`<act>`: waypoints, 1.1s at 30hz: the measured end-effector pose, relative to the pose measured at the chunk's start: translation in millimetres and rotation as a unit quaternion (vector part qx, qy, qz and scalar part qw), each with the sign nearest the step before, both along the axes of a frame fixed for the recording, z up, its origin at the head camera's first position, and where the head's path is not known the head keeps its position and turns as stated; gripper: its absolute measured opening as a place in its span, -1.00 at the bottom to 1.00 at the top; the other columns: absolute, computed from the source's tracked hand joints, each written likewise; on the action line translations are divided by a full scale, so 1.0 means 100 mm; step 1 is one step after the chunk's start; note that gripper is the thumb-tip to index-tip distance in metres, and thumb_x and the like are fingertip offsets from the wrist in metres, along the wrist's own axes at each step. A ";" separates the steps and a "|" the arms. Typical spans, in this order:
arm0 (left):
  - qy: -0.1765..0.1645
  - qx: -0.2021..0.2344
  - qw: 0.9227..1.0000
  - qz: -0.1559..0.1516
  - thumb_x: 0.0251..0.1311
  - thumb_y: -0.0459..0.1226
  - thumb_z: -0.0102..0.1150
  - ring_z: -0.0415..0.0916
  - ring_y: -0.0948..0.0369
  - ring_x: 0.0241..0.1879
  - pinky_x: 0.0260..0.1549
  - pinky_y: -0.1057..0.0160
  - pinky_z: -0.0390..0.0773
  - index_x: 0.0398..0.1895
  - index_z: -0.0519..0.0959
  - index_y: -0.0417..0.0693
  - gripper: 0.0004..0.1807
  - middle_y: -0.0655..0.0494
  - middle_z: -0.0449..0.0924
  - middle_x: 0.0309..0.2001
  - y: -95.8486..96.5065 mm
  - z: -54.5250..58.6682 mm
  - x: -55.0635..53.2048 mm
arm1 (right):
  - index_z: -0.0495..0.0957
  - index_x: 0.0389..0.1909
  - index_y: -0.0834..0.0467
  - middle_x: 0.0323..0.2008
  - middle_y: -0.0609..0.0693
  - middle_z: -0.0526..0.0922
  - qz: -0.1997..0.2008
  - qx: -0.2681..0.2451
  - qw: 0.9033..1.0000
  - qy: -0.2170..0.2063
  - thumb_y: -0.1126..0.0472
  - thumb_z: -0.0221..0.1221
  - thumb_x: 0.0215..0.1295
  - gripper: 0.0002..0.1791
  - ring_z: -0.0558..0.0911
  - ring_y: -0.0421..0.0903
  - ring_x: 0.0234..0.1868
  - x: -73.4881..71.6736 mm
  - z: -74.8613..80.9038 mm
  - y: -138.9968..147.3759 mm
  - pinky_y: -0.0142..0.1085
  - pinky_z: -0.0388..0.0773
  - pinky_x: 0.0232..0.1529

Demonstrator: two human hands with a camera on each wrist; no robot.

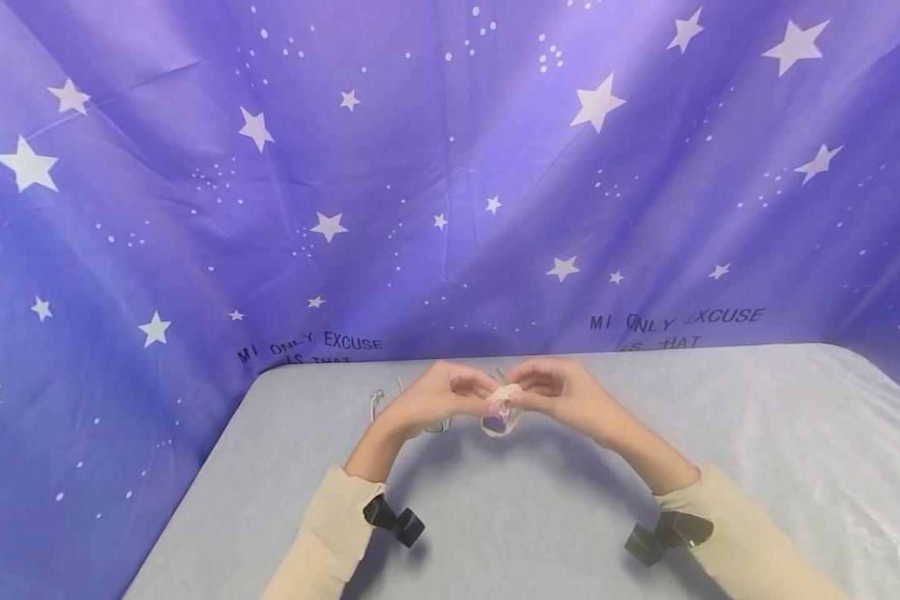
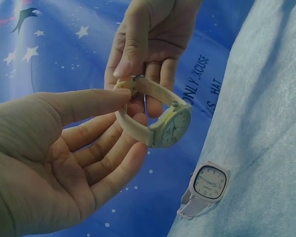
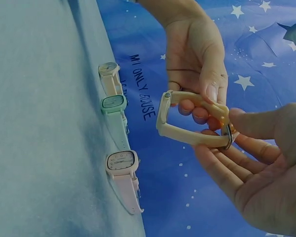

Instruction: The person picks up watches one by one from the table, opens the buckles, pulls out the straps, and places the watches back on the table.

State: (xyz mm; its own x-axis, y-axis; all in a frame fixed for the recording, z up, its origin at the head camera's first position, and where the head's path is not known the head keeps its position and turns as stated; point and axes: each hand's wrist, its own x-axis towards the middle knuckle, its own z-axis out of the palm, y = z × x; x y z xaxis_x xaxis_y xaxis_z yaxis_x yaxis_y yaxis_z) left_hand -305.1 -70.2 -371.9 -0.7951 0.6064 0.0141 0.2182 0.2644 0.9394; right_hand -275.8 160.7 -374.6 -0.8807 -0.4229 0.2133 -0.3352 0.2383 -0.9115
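Between the two hands is a cream wristwatch [image 2: 175, 129] with a round dial, held up above the table with its strap bent into a loop. The left hand [image 1: 429, 402] pinches the strap near the metal buckle [image 3: 229, 137], thumb on top. From the other side the right hand [image 1: 573, 398] pinches the same buckle end of the strap, its thumb close to the left thumb. In the left wrist view the dial faces away from the fingers, at the far side of the loop. Fingertips partly hide the strap's end.
Along the table's far edge lie a pink square watch [image 3: 122, 161], a mint green watch [image 3: 113, 103] and a round-dialled pale watch [image 3: 108, 69]. The table [image 1: 540, 525] has a pale grey-blue cover. Behind it hangs a purple star-printed cloth [image 1: 450, 167].
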 end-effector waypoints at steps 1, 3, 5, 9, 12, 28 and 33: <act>0.002 0.000 1.000 0.000 0.15 -0.34 0.43 0.71 0.24 -0.19 -0.05 0.24 0.66 -0.05 0.73 -0.21 -0.72 -0.09 0.80 -0.15 0.00 -0.01 0.00 | 0.64 0.00 0.30 -0.12 0.20 0.77 0.003 0.002 1.000 0.006 0.32 0.32 0.30 -0.72 0.76 -0.07 -0.09 0.00 -0.01 0.00 -0.32 0.71 0.01; 0.006 -0.002 1.000 -0.001 0.14 -0.31 0.45 0.71 0.23 -0.20 -0.05 0.24 0.65 -0.07 0.74 -0.19 -0.72 -0.05 0.80 -0.17 0.00 -0.03 0.01 | 0.65 -0.02 0.30 -0.13 0.19 0.77 0.007 0.004 1.000 0.011 0.32 0.33 0.29 -0.74 0.77 -0.07 -0.10 0.00 -0.04 -0.01 -0.33 0.71 0.00; 0.010 -0.004 1.000 -0.002 0.14 -0.28 0.46 0.70 0.23 -0.20 -0.04 0.24 0.64 -0.09 0.74 -0.19 -0.72 -0.03 0.80 -0.18 0.01 -0.03 0.01 | 0.66 -0.05 0.29 -0.15 0.17 0.78 0.007 0.007 1.000 0.009 0.31 0.33 0.29 -0.76 0.77 -0.09 -0.12 0.00 -0.05 0.00 -0.33 0.71 -0.01; 0.009 -0.008 1.000 0.000 0.13 -0.28 0.46 0.70 0.24 -0.20 -0.05 0.25 0.64 -0.10 0.74 -0.18 -0.73 -0.02 0.80 -0.18 0.01 -0.04 0.01 | 0.66 -0.07 0.29 -0.15 0.18 0.78 0.006 0.011 1.000 0.002 0.32 0.33 0.29 -0.77 0.77 -0.06 -0.12 0.00 -0.04 0.01 -0.32 0.71 -0.02; 0.009 -0.003 1.000 -0.003 0.14 -0.29 0.45 0.71 0.23 -0.20 -0.04 0.24 0.65 -0.09 0.74 -0.20 -0.72 -0.05 0.80 -0.18 0.01 -0.04 0.01 | 0.64 -0.06 0.31 -0.13 0.20 0.77 0.005 0.011 1.000 -0.007 0.34 0.31 0.29 -0.77 0.76 -0.03 -0.09 0.00 -0.03 0.01 -0.31 0.71 -0.01; 0.006 0.001 1.000 0.008 0.14 -0.32 0.45 0.73 0.23 -0.21 -0.03 0.25 0.66 -0.07 0.74 -0.22 -0.72 -0.06 0.81 -0.18 0.01 0.00 0.01 | 0.58 0.05 0.33 -0.07 0.22 0.75 0.008 0.003 1.000 -0.024 0.33 0.28 0.33 -0.70 0.75 -0.04 -0.05 -0.02 -0.01 0.00 -0.30 0.71 0.02; 0.014 -0.012 1.000 0.013 0.12 -0.29 0.47 0.72 0.25 -0.22 -0.04 0.25 0.64 -0.11 0.75 -0.17 -0.73 -0.02 0.81 -0.22 0.02 -0.03 0.01 | 0.66 0.00 0.26 -0.07 0.16 0.77 0.010 0.023 1.000 0.005 0.28 0.32 0.32 -0.73 0.76 -0.01 -0.03 -0.02 -0.03 0.01 -0.34 0.69 0.04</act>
State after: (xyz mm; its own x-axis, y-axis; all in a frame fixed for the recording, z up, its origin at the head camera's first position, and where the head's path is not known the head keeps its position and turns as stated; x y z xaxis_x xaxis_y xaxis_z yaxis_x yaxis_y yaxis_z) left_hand -304.2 -68.6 -374.8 -0.8097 0.5864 0.0224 0.2378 0.2930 0.9261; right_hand -277.8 161.5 -377.9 -0.8695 -0.4507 0.2023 -0.3503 0.2736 -0.8958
